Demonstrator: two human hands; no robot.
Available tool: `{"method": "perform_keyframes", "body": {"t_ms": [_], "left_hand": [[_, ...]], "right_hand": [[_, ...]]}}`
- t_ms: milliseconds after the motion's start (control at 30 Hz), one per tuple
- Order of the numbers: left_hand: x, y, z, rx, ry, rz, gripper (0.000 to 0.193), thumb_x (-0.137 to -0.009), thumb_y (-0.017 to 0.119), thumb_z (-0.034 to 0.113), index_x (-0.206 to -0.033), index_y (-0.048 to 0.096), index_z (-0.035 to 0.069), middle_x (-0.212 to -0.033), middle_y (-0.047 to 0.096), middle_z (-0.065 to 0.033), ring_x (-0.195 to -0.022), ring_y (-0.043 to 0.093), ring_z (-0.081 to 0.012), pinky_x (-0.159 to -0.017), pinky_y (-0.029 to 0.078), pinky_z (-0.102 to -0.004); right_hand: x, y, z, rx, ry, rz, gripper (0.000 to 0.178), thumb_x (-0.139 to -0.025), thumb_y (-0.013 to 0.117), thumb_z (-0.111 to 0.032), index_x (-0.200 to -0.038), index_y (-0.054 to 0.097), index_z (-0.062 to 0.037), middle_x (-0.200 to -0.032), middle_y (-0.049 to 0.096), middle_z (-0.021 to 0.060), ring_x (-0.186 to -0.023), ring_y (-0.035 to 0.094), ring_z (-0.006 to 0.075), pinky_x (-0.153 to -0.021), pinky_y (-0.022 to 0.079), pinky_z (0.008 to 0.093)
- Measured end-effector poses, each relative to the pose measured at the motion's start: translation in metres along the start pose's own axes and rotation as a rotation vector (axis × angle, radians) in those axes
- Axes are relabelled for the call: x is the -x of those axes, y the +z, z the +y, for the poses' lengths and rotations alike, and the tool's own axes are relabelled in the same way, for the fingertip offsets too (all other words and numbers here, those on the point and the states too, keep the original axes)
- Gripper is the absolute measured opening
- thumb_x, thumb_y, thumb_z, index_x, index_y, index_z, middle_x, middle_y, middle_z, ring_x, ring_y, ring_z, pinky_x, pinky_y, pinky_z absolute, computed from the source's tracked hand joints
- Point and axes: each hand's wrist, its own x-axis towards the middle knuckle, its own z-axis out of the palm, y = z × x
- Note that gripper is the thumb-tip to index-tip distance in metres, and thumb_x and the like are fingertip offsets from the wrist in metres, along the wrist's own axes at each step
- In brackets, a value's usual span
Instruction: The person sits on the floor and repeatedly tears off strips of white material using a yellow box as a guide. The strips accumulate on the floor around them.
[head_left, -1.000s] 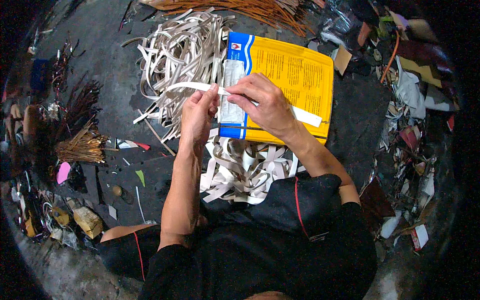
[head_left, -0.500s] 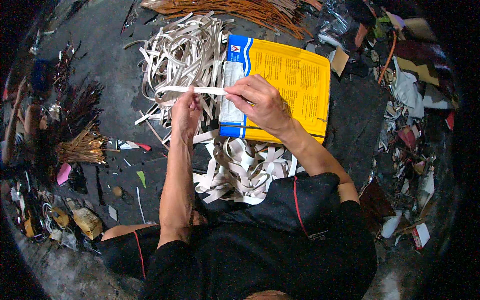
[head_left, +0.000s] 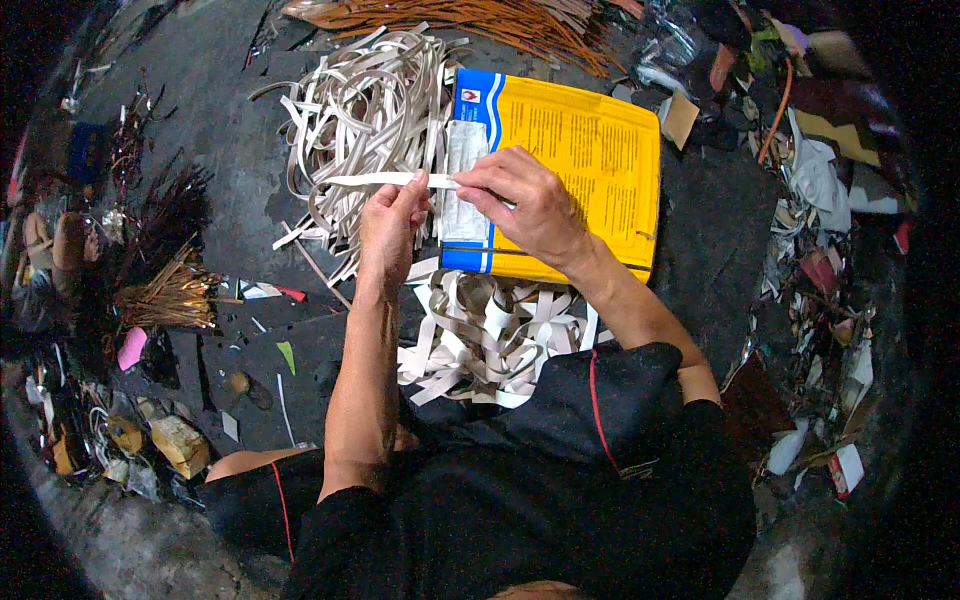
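A flat white strip (head_left: 375, 179) stretches between my two hands, over the edge of a tangled pile of white strips (head_left: 350, 110). My left hand (head_left: 393, 225) pinches the strip between thumb and fingers. At its right end, my right hand (head_left: 520, 200) grips the strip's tip with bent fingers. That hand hovers over a yellow and blue panel (head_left: 590, 150) with a whitish patch (head_left: 466, 150) on its blue band. Below the panel, close to my lap, lies a second heap of wider white strips (head_left: 490, 330).
Bundled orange-brown strips (head_left: 480, 25) lie at the far edge. A brown bundle of thin sticks (head_left: 170, 290) is on the left. Mixed scraps (head_left: 820, 190) line the right side, and more scraps (head_left: 130, 440) lie at the lower left of the dark floor.
My left hand has slid rightward along the strip, closer to my right hand. The right hand has hardly moved and keeps its grip on the strip's end.
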Motion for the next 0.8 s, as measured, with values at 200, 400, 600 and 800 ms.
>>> {"method": "perform_keyframes", "body": {"t_ms": [200, 400, 600, 800], "left_hand": [[-0.012, -0.020, -0.005, -0.063, -0.009, 0.023, 0.023, -0.088, 0.069, 0.025, -0.089, 0.063, 0.002, -0.074, 0.059, -0.0002, -0.060, 0.046, -0.0038, -0.053, 0.034, -0.0172], [-0.027, -0.042, -0.013, -0.028, 0.032, 0.031, 0.026, -0.087, 0.070, 0.026, -0.087, 0.064, 0.001, -0.073, 0.059, -0.0002, -0.060, 0.045, -0.0038, -0.053, 0.033, -0.0181], [-0.028, -0.046, -0.014, -0.102, 0.029, 0.072, 0.025, -0.087, 0.071, 0.025, -0.089, 0.064, 0.002, -0.074, 0.058, 0.0008, -0.061, 0.046, -0.0038, -0.054, 0.033, -0.0183], [-0.031, -0.052, -0.011, -0.082, 0.063, 0.093, 0.024, -0.087, 0.071, 0.025, -0.091, 0.063, 0.002, -0.078, 0.060, 0.0002, -0.062, 0.048, -0.0039, -0.054, 0.035, -0.0177]], "right_hand": [[0.001, -0.001, 0.000, 0.002, 0.002, -0.009, 0.016, -0.078, 0.073, -0.006, -0.092, 0.069, -0.0022, -0.084, 0.063, 0.0086, -0.079, 0.061, 0.0245, -0.069, 0.050, 0.0345], [-0.004, 0.001, -0.002, 0.057, -0.047, -0.025, 0.014, -0.077, 0.072, -0.004, -0.089, 0.067, -0.0018, -0.084, 0.063, 0.0090, -0.078, 0.061, 0.0247, -0.068, 0.051, 0.0342], [-0.004, 0.000, 0.002, 0.108, -0.109, -0.027, 0.014, -0.076, 0.072, -0.004, -0.089, 0.067, -0.0027, -0.083, 0.062, 0.0080, -0.076, 0.060, 0.0250, -0.068, 0.050, 0.0345], [0.001, 0.000, 0.007, 0.110, -0.125, -0.014, 0.014, -0.075, 0.073, -0.004, -0.088, 0.066, -0.0029, -0.082, 0.061, 0.0081, -0.075, 0.060, 0.0250, -0.067, 0.050, 0.0347]]}}
